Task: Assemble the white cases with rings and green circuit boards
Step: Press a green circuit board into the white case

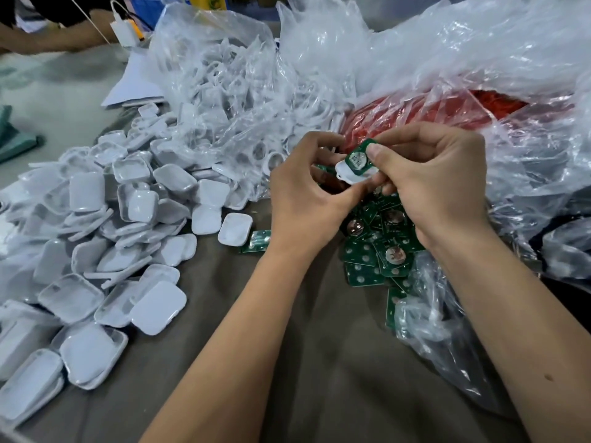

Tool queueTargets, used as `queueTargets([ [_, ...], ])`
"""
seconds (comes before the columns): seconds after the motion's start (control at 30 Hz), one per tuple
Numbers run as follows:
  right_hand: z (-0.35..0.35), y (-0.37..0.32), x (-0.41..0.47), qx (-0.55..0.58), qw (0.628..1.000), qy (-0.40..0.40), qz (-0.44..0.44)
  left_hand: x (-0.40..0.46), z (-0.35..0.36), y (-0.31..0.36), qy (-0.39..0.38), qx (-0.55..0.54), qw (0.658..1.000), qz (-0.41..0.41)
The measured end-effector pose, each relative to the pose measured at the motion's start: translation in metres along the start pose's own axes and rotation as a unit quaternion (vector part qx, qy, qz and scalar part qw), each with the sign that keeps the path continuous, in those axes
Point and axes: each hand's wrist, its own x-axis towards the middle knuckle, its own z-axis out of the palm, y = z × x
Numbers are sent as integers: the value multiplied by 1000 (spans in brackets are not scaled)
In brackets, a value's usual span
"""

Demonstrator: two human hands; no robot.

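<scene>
Both my hands are raised together over the table's middle. My left hand (303, 190) grips a small white case (343, 172) from the left and below. My right hand (428, 183) pinches a green circuit board (359, 156) with a round silver cell, tilted into the top of that case. Loose green circuit boards (380, 247) lie in a heap under my hands. A big pile of white cases (121, 238) covers the table's left side. A clear bag of white rings (230, 100) lies behind it.
Crumpled clear plastic bags (479, 59) fill the back and right; one holds red parts (447, 110). Another clear bag (441, 327) lies by my right forearm. The grey cloth table (319, 362) shows in front. Another person's arm (57, 36) and a white charger (126, 32) are at far left.
</scene>
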Motion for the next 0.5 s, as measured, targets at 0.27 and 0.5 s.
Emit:
queueTargets([
  [0.27, 1, 1, 1, -18, 999, 28, -16, 1, 0, -1, 10, -11, 1000, 6],
  [0.5, 1, 2, 0, -24, 999, 21, -27, 0, 1, -2, 6, -13, 1000, 18],
])
